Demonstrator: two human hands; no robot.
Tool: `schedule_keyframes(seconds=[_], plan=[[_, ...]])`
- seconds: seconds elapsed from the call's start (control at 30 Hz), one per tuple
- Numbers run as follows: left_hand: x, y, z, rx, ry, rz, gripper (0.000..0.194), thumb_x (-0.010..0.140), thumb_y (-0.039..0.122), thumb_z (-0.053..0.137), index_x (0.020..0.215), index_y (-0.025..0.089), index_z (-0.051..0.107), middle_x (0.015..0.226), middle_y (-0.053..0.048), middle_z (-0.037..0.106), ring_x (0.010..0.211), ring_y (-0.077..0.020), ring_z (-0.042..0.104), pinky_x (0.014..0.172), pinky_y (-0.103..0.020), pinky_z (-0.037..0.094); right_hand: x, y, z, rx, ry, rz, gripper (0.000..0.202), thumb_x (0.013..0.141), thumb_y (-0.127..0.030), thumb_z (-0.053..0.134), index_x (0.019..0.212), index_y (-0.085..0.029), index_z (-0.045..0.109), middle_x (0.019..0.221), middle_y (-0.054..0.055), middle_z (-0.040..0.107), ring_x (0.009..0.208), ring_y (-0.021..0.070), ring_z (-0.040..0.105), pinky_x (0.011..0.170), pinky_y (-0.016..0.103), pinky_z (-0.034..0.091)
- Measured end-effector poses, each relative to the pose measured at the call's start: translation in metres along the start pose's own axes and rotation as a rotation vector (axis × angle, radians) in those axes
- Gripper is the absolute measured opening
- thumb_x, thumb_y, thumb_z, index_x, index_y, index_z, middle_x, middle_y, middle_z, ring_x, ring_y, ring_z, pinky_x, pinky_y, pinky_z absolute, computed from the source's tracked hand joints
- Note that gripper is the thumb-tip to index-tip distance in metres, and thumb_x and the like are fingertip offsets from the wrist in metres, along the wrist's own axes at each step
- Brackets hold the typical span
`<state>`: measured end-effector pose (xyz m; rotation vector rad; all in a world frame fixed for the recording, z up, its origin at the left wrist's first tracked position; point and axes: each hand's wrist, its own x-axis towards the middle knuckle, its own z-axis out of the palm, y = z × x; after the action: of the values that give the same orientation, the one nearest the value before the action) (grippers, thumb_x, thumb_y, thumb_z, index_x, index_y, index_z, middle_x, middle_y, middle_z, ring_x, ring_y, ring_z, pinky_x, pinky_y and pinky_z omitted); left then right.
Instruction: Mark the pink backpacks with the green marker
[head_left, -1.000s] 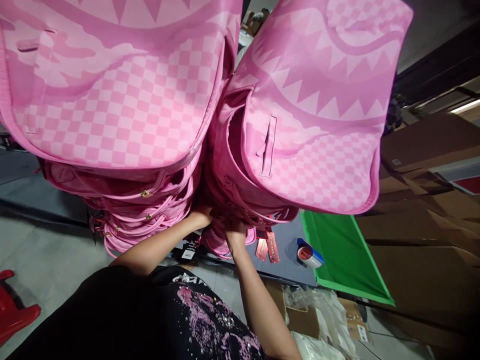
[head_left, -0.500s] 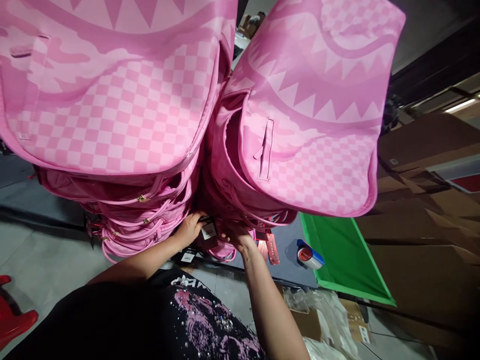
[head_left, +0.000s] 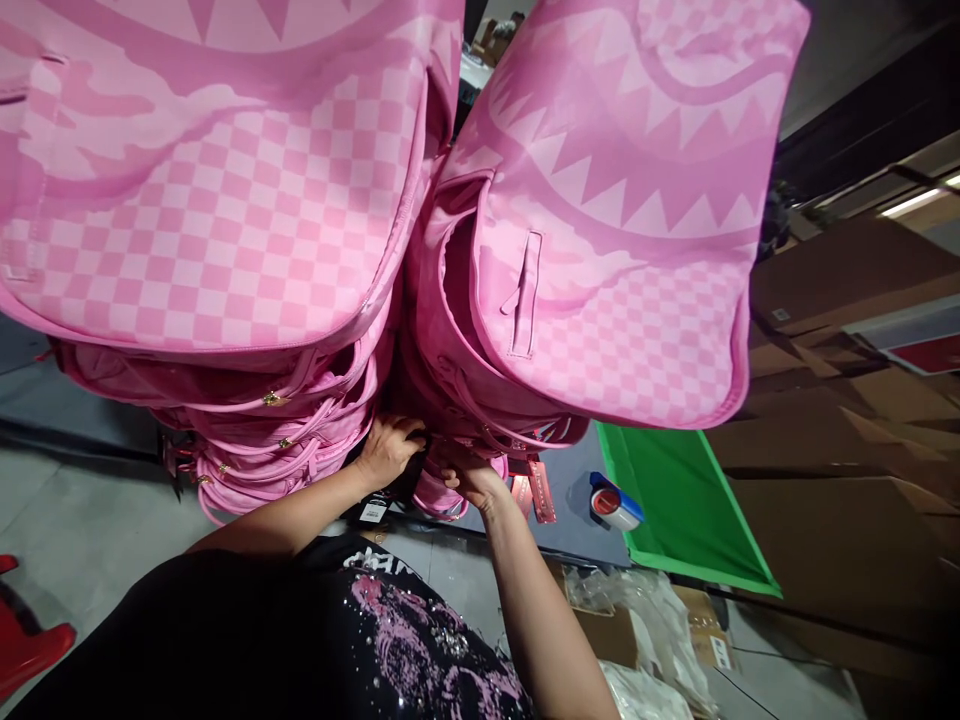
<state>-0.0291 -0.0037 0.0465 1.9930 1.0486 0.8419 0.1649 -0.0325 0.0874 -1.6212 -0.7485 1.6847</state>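
Observation:
Two tall stacks of pink backpacks stand side by side: the left stack [head_left: 225, 220] and the right stack [head_left: 615, 330], both with checkered and jagged-tooth prints. In the gap between them, low down, my left hand [head_left: 391, 450] has its fingers closed on a black hang tag [head_left: 405, 485], mostly hidden by shadow and the hand. My right hand [head_left: 478, 480] is beside it under the right stack, fingers curled; what they grip is hidden. Another black tag with a white label [head_left: 373, 512] hangs below my left hand. Red tags [head_left: 541, 492] dangle to the right of my right hand.
A tape roll [head_left: 615, 503] lies on the grey table [head_left: 562, 520] beside a green fabric panel [head_left: 682, 510]. Brown cartons [head_left: 832, 540] are piled at the right. Clear plastic wrap [head_left: 645, 630] lies on the floor; a red stool [head_left: 30, 640] is at lower left.
My left hand has moved slightly right and turned over the black tag, whose white label no longer shows. My right hand stays nearly in place. The view has shifted slightly.

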Motion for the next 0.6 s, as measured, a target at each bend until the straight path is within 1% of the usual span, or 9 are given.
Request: schedule_keyframes(seconds=[0.07, 0.13, 0.2, 0.27, 0.33, 0.4, 0.5, 0.53, 0.6], plan=[[0.001, 0.001, -0.001, 0.001, -0.028, 0.007, 0.022, 0.091, 0.018, 0.057, 0.100, 0.028, 0.075, 0.123, -0.006, 0.068, 0.124, -0.0263, 0.053, 0.110, -0.051, 0.034, -0.001, 0.000, 0.005, 0.033, -0.016, -0.007, 0.035, 0.072, -0.043, 0.080, 0.077, -0.016, 0.059, 0.063, -0.004, 0.054, 0.050, 0.0061, 0.042, 0.042, 0.019, 0.030], [0.004, 0.001, 0.001, -0.015, -0.057, 0.003, 0.022, 0.091, 0.018, 0.057, 0.098, 0.027, 0.075, 0.115, -0.005, 0.071, 0.115, -0.0233, 0.058, 0.106, -0.045, 0.039, -0.002, 0.000, 0.011, 0.063, -0.015, -0.024, 0.040, 0.059, -0.042, 0.087, 0.078, -0.017, 0.060, 0.064, -0.003, 0.056, 0.054, 0.0087, 0.044, 0.044, 0.021, 0.031], [0.008, -0.001, 0.004, -0.044, -0.075, -0.019, 0.019, 0.090, 0.018, 0.058, 0.095, 0.025, 0.075, 0.106, -0.004, 0.074, 0.105, -0.0193, 0.063, 0.099, -0.035, 0.045, -0.001, 0.001, 0.016, 0.086, 0.008, -0.059, 0.043, 0.054, -0.041, 0.088, 0.077, -0.019, 0.060, 0.064, -0.002, 0.056, 0.056, 0.0101, 0.045, 0.045, 0.022, 0.031], [0.013, -0.002, 0.008, -0.081, -0.070, -0.067, 0.019, 0.091, 0.018, 0.057, 0.096, 0.024, 0.074, 0.098, -0.002, 0.075, 0.094, -0.0155, 0.066, 0.090, -0.027, 0.049, 0.002, 0.002, 0.021, 0.101, 0.047, -0.098, 0.043, 0.054, -0.043, 0.087, 0.076, -0.020, 0.058, 0.062, -0.003, 0.055, 0.055, 0.0103, 0.044, 0.044, 0.022, 0.028], [0.017, -0.004, 0.011, -0.117, -0.051, -0.124, 0.020, 0.093, 0.020, 0.054, 0.099, 0.021, 0.073, 0.097, -0.001, 0.075, 0.089, -0.0131, 0.068, 0.082, -0.023, 0.051, 0.007, 0.003, 0.025, 0.107, 0.095, -0.132, 0.044, 0.055, -0.046, 0.086, 0.076, -0.021, 0.056, 0.060, -0.004, 0.052, 0.052, 0.0099, 0.041, 0.042, 0.023, 0.025], [0.019, -0.004, 0.012, -0.147, -0.042, -0.162, 0.020, 0.094, 0.020, 0.052, 0.100, 0.021, 0.072, 0.096, 0.001, 0.075, 0.086, -0.0117, 0.068, 0.078, -0.020, 0.050, 0.012, 0.006, 0.030, 0.104, 0.146, -0.161, 0.045, 0.057, -0.051, 0.084, 0.075, -0.022, 0.054, 0.056, -0.005, 0.047, 0.048, 0.0092, 0.037, 0.041, 0.023, 0.024], [0.019, -0.003, 0.010, -0.160, -0.054, -0.194, 0.019, 0.092, 0.018, 0.054, 0.090, 0.021, 0.073, 0.090, 0.002, 0.075, 0.084, -0.0117, 0.067, 0.077, -0.020, 0.049, 0.019, 0.010, 0.036, 0.082, 0.214, -0.197, 0.048, 0.059, -0.057, 0.081, 0.072, -0.023, 0.049, 0.053, -0.008, 0.041, 0.044, 0.0082, 0.033, 0.039, 0.023, 0.022], [0.018, -0.003, 0.009, -0.154, -0.059, -0.206, 0.019, 0.091, 0.017, 0.055, 0.087, 0.021, 0.073, 0.088, 0.002, 0.074, 0.083, -0.0121, 0.067, 0.076, -0.020, 0.048, 0.021, 0.012, 0.038, 0.070, 0.234, -0.207, 0.048, 0.062, -0.059, 0.079, 0.072, -0.023, 0.049, 0.053, -0.008, 0.040, 0.044, 0.0077, 0.032, 0.039, 0.023, 0.023], [0.017, -0.003, 0.007, -0.131, -0.063, -0.236, 0.019, 0.089, 0.014, 0.056, 0.083, 0.021, 0.073, 0.086, 0.000, 0.074, 0.083, -0.0131, 0.066, 0.077, -0.022, 0.048, 0.024, 0.016, 0.042, 0.036, 0.267, -0.223, 0.045, 0.074, -0.060, 0.072, 0.075, -0.020, 0.051, 0.055, -0.008, 0.041, 0.044, 0.0063, 0.033, 0.039, 0.021, 0.025]])
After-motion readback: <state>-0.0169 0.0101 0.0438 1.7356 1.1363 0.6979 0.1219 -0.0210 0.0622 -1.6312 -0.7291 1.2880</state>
